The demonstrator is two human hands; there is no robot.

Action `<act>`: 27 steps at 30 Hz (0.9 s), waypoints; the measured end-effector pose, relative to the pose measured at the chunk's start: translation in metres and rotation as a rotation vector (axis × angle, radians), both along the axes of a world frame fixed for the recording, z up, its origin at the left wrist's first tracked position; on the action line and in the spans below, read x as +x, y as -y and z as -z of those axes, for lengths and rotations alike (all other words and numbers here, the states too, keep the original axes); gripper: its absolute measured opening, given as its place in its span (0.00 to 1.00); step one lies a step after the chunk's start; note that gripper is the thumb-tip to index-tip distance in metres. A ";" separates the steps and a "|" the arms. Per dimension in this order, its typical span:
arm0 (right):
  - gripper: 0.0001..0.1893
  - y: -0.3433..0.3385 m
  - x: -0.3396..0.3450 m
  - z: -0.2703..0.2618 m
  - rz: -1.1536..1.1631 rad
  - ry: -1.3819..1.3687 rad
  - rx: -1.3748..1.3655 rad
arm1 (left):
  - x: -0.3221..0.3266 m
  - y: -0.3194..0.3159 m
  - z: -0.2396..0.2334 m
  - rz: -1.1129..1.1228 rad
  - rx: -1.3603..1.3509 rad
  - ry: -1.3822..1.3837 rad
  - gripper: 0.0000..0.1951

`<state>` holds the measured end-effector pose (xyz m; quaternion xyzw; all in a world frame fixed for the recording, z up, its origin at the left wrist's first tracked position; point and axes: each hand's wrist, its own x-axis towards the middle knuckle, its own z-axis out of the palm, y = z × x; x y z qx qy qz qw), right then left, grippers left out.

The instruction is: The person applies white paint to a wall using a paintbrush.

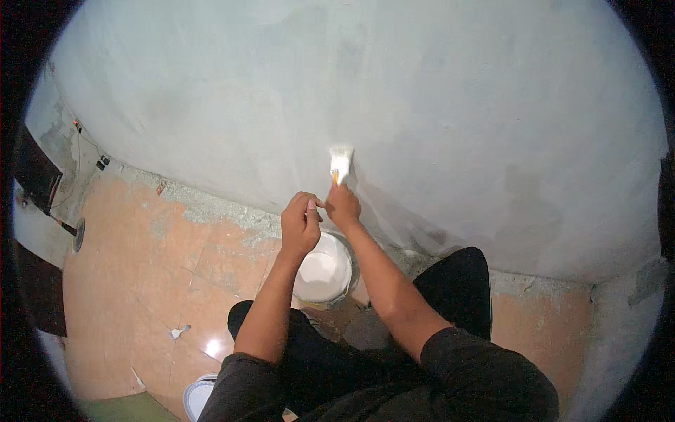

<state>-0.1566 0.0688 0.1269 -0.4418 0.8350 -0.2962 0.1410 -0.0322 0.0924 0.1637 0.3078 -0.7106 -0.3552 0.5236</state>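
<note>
My right hand grips the handle of a flat paintbrush, its head white with paint. The bristles point up the wall and meet the pale grey-white wall in front of me. Just left of it, my left hand is raised with fingers curled and thumb against them; I see no object in it. Below both hands stands a white bucket holding white paint. My left forearm covers part of its left side. The bucket is between my knees, close to the foot of the wall.
Rough cement runs along the wall's base beside orange floor tiles. A paint-smeared tool and a thin white-tipped item lie at left. Nearby are a white container and a green mat. Cords hang in the far-left corner.
</note>
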 end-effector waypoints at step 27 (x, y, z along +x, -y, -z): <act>0.22 0.027 -0.010 -0.131 -0.032 -0.049 -0.323 | -0.001 -0.010 -0.011 0.098 -0.201 -0.075 0.17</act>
